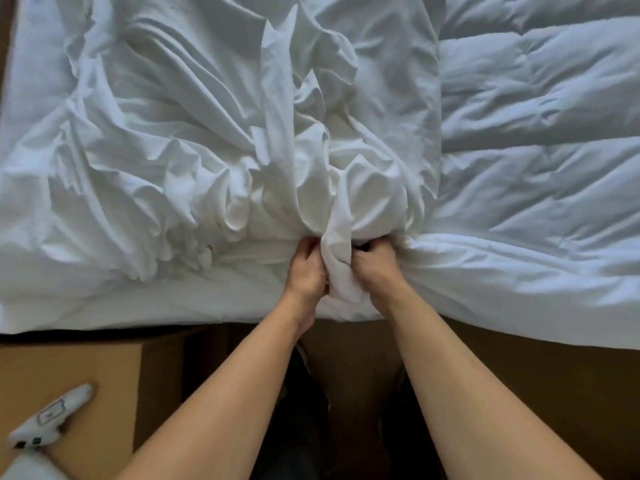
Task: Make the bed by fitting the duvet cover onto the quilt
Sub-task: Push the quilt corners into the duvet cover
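From the head view, a bed [45, 306] is seen from above, spread with white bedding. A crumpled duvet cover [194, 143] is heaped over the left and middle of the bed, while the puffy, stitched quilt [540, 140] lies exposed on the right. At the near edge, in the middle, a bunched fold of the cover is gripped from both sides: the left hand [306, 271] is curled around it from the left, and the right hand [375, 270] is clenched on it from the right, the two hands close together. A white slipper [48, 415] rests on the brown floor [104, 368] at near left. The step seems to be gathering the cover to find its opening or a corner; it is best done by keeping both grips firm and feeding fabric evenly, so that the quilt's corner can be matched without twisting.
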The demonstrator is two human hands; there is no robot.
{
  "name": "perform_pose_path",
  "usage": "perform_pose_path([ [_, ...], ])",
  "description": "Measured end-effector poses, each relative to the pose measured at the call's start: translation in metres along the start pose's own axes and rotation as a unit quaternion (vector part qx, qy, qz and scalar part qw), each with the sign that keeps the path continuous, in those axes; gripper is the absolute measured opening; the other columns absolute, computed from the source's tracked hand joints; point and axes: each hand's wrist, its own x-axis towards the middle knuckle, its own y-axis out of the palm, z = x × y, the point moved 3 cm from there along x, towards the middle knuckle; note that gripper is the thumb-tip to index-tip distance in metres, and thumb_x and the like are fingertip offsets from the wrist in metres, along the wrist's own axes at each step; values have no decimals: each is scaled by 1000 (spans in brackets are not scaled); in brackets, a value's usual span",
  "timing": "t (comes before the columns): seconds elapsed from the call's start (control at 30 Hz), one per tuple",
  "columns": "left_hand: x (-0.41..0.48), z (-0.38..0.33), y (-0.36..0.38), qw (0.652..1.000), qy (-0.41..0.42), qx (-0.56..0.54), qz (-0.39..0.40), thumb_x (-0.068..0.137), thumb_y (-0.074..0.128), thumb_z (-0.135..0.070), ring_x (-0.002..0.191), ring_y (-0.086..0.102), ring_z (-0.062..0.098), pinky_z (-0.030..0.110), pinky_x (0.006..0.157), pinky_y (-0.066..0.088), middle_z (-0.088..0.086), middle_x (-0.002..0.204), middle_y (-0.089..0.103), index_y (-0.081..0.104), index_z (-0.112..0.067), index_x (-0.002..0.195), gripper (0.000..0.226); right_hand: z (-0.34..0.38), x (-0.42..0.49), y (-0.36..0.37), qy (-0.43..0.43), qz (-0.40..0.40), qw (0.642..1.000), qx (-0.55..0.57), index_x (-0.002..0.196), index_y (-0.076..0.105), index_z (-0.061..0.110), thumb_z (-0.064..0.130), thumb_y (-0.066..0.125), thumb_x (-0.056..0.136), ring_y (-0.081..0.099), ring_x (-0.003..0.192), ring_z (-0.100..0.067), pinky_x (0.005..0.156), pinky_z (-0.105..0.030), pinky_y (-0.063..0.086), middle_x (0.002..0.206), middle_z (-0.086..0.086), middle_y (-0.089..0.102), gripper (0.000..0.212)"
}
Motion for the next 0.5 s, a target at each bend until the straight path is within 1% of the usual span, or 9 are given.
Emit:
perform_pose_path([
  [0.07, -1, 15, 9, 993, 1, -43, -111, 90, 56, -40, 93, 70, 23, 34, 72, 58, 1, 95, 73, 67, -30, 95, 16, -6, 5, -3, -19, -20, 999, -42, 81, 67, 21, 31, 76, 86, 70, 76, -3, 71, -27, 57, 76, 11, 73, 14],
  [0.13, -9, 24, 6, 957, 14, -11, -288, 88, 63, -39, 84, 65, 16, 23, 62, 48, -5, 87, 67, 58, -31, 85, 10, -15, 5, -17, -26, -48, 992, -117, 85, 64, 19, 37, 63, 94, 70, 82, -18, 76, -37, 57, 84, 2, 72, 20],
  [0.17, -12, 27, 4, 938, 16, -15, -345, 86, 66, -40, 80, 63, 12, 21, 60, 44, -7, 86, 65, 56, -31, 84, 13, -19, 2, -27, -22, -60, 988, -138, 87, 65, 16, 37, 56, 97, 70, 85, -26, 79, -45, 57, 87, -4, 72, 25],
  [0.2, -11, 28, 3, 933, 17, -50, -357, 84, 69, -40, 79, 63, 11, 20, 61, 45, -6, 87, 67, 58, -30, 85, 15, -22, -1, -37, -15, -62, 989, -130, 85, 66, 16, 37, 50, 99, 71, 83, -28, 79, -50, 58, 87, -5, 73, 30],
  [0.3, -2, 25, 11, 955, 5, -124, -271, 86, 73, -37, 90, 70, 17, 29, 78, 58, 0, 98, 73, 66, -21, 98, 20, -24, -11, -52, -9, -30, 998, -61, 79, 67, 25, 32, 52, 99, 73, 76, -18, 77, -51, 60, 83, 5, 74, 26],
  [0.37, 0, 22, 18, 968, 22, -73, -238, 91, 68, -27, 98, 69, 23, 35, 88, 57, 4, 102, 73, 67, -16, 102, 15, -13, -9, -52, -58, -28, 997, -47, 89, 68, 30, 29, 62, 93, 71, 87, -12, 83, -43, 59, 91, 9, 73, 8],
  [0.4, 0, 20, 21, 972, 37, -40, -228, 92, 65, -22, 100, 68, 25, 36, 88, 55, 5, 101, 73, 67, -13, 103, 14, -6, -7, -50, -71, -23, 997, -33, 95, 68, 29, 29, 67, 90, 69, 90, -7, 83, -34, 58, 94, 10, 73, 5],
  [0.47, -2, 18, 27, 980, 54, 12, -194, 87, 66, -24, 99, 68, 27, 40, 86, 56, 6, 99, 73, 68, -9, 103, 22, 8, -1, -42, -53, 18, 998, 18, 101, 69, 24, 27, 74, 87, 67, 86, 3, 76, -19, 56, 94, 10, 73, 16],
  [0.5, -4, 16, 29, 982, 47, 29, -178, 81, 68, -30, 97, 70, 29, 44, 86, 58, 8, 99, 74, 70, -9, 102, 30, 14, 2, -37, -33, 49, 998, 39, 102, 70, 21, 26, 76, 86, 68, 86, 3, 76, -19, 57, 95, 8, 74, 18],
])
